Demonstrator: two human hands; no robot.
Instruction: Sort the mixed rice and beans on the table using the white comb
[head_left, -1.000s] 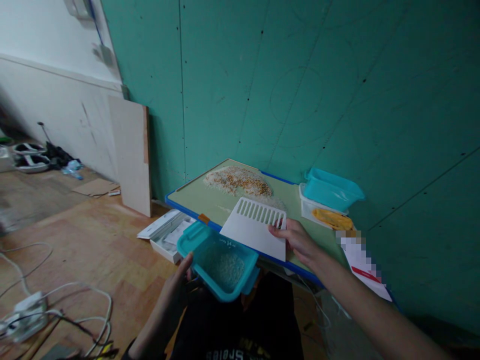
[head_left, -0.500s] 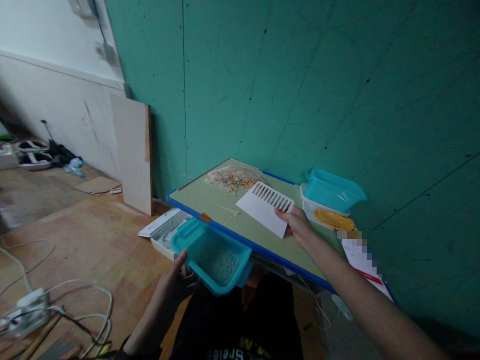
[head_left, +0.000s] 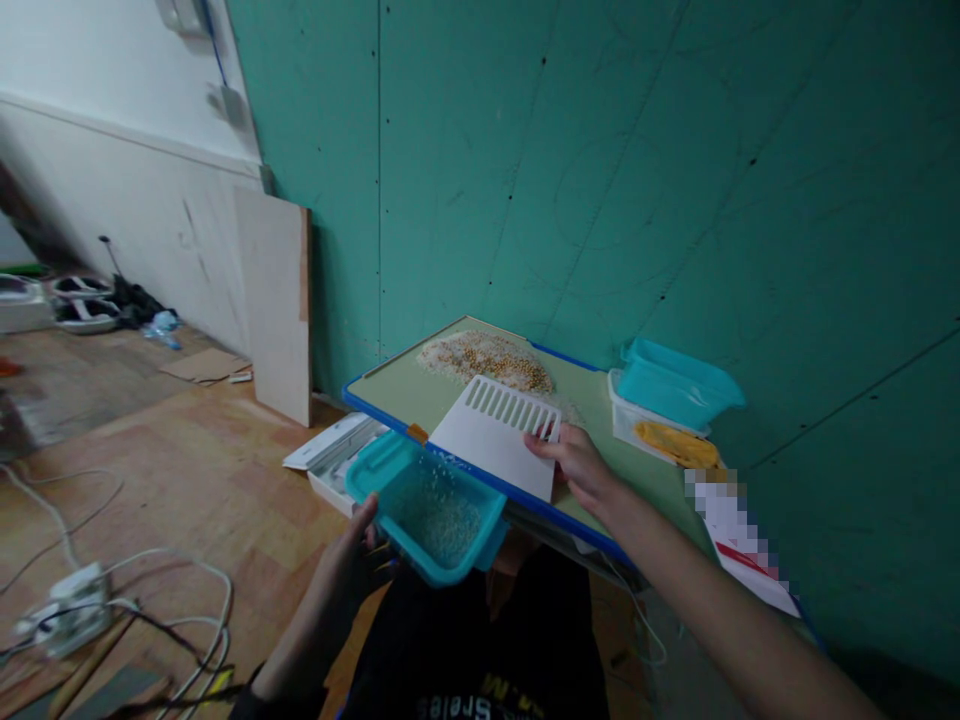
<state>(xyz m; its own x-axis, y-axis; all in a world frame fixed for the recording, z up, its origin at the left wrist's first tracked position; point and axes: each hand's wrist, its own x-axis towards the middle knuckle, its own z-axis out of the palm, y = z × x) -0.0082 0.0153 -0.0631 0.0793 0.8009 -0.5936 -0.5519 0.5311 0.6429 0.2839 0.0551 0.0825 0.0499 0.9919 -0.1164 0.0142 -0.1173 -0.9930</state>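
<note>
With our right hand (head_left: 576, 465) we grasp the white slotted scraper (head_left: 487, 435) by its right end, over the near tabletop (head_left: 394, 395) edge, our left hand (head_left: 352, 555) clasping the teal container (head_left: 442, 574) by its left side below.

Single head-worn camera looked forward and down over person's lap (head_left: 472, 640). Left hand (head_left: 356, 550) sat near, low and left of centre; right hand (head_left: 581, 460) near too, right of centre, its forearm (head_left: 690, 570) entering from lower right. Tabletop (head_left: 397, 392) showed from above, at slant, around mid-frame. Green wall (head_left: 525, 180) faced camera beyond it. Wide field caught floor (head_left: 187, 470) at left, white wall (head_left: 112, 70) farther off.
</note>
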